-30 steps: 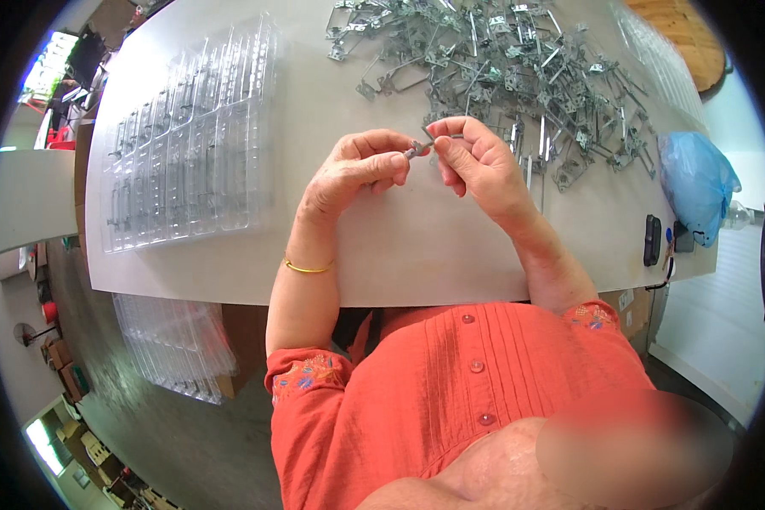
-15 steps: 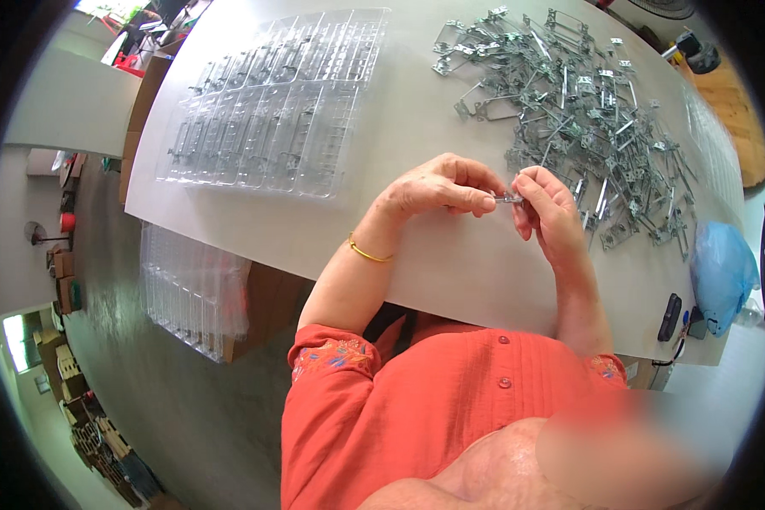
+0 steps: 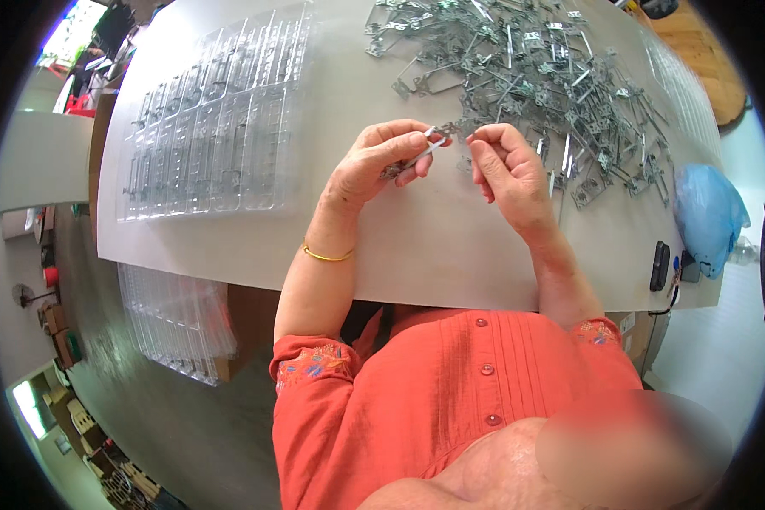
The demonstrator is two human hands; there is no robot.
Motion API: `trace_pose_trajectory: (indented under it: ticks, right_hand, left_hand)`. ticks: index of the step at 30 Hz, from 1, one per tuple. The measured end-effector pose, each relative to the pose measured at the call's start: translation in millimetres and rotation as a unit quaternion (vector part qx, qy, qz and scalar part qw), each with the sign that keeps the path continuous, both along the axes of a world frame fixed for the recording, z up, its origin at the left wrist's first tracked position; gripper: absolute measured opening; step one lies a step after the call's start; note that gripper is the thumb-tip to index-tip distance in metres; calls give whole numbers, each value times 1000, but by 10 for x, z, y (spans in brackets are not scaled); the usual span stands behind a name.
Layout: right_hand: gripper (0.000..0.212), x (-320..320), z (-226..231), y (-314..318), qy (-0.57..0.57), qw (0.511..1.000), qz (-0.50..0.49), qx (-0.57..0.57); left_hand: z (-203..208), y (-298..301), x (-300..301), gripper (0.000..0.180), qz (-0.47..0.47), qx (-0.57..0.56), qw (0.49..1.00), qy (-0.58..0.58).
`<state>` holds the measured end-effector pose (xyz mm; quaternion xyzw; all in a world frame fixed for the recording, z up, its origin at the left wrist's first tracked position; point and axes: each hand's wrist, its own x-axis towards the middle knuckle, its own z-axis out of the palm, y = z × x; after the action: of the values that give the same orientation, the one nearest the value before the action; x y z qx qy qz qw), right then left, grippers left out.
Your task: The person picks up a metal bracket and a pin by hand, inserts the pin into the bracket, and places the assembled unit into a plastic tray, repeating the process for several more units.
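My left hand is closed round a small metal bracket with thin rods. One flat end plate sticks out past its fingertips toward the right; the other end lies partly hidden under the palm. Just right of that plate, my right hand has its thumb and forefinger pinched together. Anything between those fingertips is too small to make out. Beyond both hands spreads a loose heap of similar metal brackets. At the left lies a clear plastic tray with metal brackets in its compartments.
The pale table carries all this. Near its right edge are a blue plastic bag and a small black object. More clear trays are stacked below the table's left front edge, beside a cardboard box.
My hands have drawn apart, and the bracket has turned so that its rods and end plate show in my left hand. The whole view has shifted a little.
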<state>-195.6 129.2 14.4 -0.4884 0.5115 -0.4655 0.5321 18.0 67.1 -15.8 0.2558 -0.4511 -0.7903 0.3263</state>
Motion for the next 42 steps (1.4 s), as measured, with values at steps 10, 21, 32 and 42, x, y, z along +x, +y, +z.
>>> trace_pose_trajectory:
  ticks: [10,21,32,42]
  right_hand:
    - [13,15,33,50,27,999,34,13]
    - [22,-3,27,22,-82,989,77,96]
    - [19,-31,-9,5,-27,995,74,55]
    - [16,-47,-14,-17,-39,997,41,47]
  left_hand:
    - [-27,-7,-22,33,13,7,1000,-9]
    - [41,14,-28,40,-15,-45,994,-96]
    - [51,23,-20,45,-38,-49,995,-82]
    - [-69,-29,-33,48,62,-69,994,62]
